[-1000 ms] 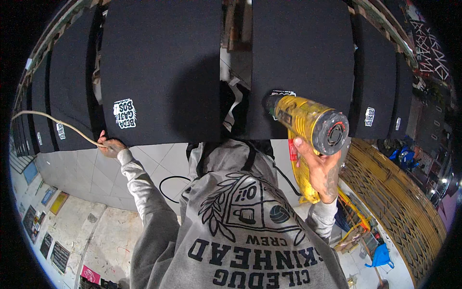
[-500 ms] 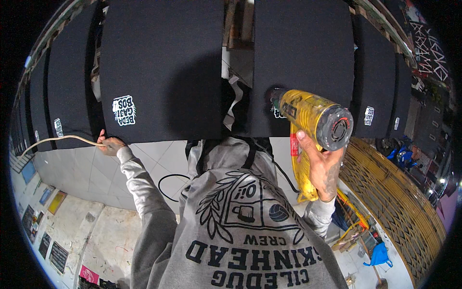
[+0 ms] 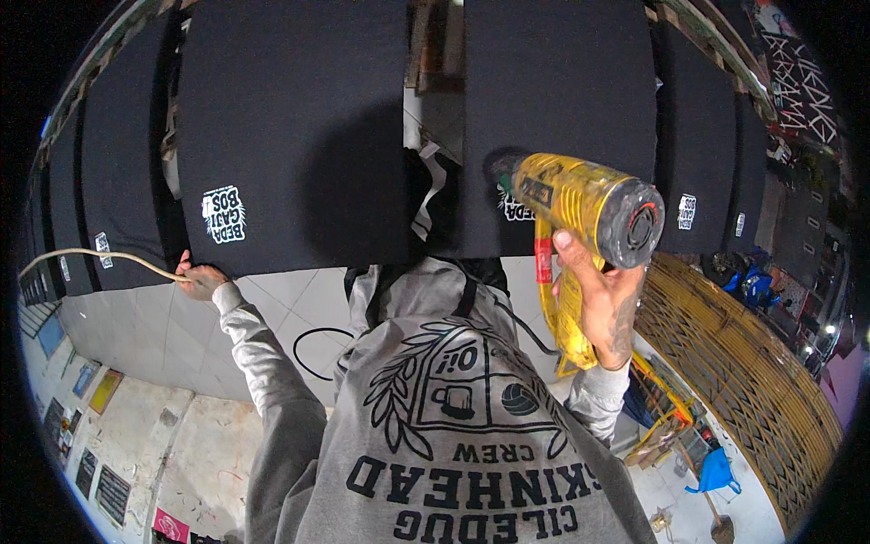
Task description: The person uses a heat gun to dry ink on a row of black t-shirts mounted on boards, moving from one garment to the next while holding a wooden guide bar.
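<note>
My right hand (image 3: 594,299) grips a worn yellow heat gun (image 3: 575,204) with a red-banded handle, its nozzle over a white-printed design (image 3: 517,210) on a right-hand black fabric-covered panel (image 3: 557,82). At the front edge of a left black panel (image 3: 290,72), my left hand (image 3: 201,281) is closed on a beige cord (image 3: 118,256) that arcs off to the left. Another white print (image 3: 222,214) sits on that panel, right of my left hand. The heat gun's body partly hides the print beneath it.
More printed black panels (image 3: 118,145) stand in rows at both sides. Below are a tiled floor (image 3: 281,295) and a black cable loop (image 3: 322,354). A folding metal gate (image 3: 725,363), a blue object (image 3: 711,471) and a parked blue motorbike (image 3: 752,281) are at right, a poster-covered wall (image 3: 136,435) at lower left.
The heat gun in my right hand has shifted slightly forward over the print. The beige cord's far part hangs differently. The view has drifted slightly; my left hand stays at the panel edge.
</note>
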Tool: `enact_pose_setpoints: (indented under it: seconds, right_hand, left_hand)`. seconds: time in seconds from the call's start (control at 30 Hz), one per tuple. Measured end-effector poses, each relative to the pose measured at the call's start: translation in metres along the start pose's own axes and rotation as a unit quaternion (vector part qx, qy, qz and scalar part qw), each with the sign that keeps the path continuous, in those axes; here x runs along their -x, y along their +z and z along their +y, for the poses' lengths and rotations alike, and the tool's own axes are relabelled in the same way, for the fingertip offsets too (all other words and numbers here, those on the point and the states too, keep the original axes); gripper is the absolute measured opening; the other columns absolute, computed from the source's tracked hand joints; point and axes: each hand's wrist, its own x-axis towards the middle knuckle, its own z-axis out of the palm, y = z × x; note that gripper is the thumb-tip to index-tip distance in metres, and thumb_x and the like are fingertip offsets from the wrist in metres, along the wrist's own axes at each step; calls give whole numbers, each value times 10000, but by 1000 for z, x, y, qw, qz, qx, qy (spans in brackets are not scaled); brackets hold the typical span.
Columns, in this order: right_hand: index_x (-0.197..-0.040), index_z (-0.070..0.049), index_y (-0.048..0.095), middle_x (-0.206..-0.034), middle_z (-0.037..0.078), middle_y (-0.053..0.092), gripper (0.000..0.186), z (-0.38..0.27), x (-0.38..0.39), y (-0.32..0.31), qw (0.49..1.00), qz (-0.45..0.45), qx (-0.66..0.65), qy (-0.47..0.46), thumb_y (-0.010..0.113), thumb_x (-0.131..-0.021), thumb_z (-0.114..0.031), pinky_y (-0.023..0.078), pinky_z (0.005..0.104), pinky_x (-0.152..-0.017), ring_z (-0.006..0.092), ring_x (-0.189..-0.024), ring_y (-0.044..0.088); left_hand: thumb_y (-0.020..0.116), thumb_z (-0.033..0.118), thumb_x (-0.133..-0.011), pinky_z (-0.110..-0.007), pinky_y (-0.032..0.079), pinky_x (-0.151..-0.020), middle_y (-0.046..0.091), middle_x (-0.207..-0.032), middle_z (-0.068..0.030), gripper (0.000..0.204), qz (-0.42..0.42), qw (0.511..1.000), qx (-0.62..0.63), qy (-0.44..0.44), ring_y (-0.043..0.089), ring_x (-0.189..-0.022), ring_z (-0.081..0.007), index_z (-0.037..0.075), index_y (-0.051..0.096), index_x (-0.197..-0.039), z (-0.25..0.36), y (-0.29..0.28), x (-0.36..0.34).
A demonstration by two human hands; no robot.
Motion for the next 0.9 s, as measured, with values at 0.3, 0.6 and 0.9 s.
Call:
enact_pose_setpoints:
  seconds: [0.3, 0.6, 0.9]
  right_hand:
    - [-1063, -9, 655, -853, 22, 683, 227, 6, -9, -13, 992, 22, 106, -62, 778, -885, -78, 482, 265, -598, 82, -662, 600]
    - [-1199, 11, 634, -1143, 105, 697, 370, 17, -13, -32, 990, 58, 116, -57, 790, -876, -81, 514, 339, -908, 176, -1020, 661]
    - [-1210, 15, 639, -1170, 112, 701, 378, 27, -13, -48, 992, 61, 103, -42, 788, -878, -88, 495, 353, -951, 189, -1048, 658]
  left_hand:
    - [551, 520, -977, -338, 466, -855, 712, -940, -124, 484, -53, 996, 60, 36, 613, -874, -197, 51, 550, -860, -11, -1, -4]
    - [571, 356, -985, -334, 466, -888, 695, -928, -106, 322, -76, 994, 66, 46, 625, -895, -200, 67, 570, -844, -7, -2, -2]
    - [562, 331, -960, -338, 499, -858, 703, -908, -102, 283, -74, 994, 48, 59, 640, -869, -206, 81, 576, -830, -10, -3, -5]
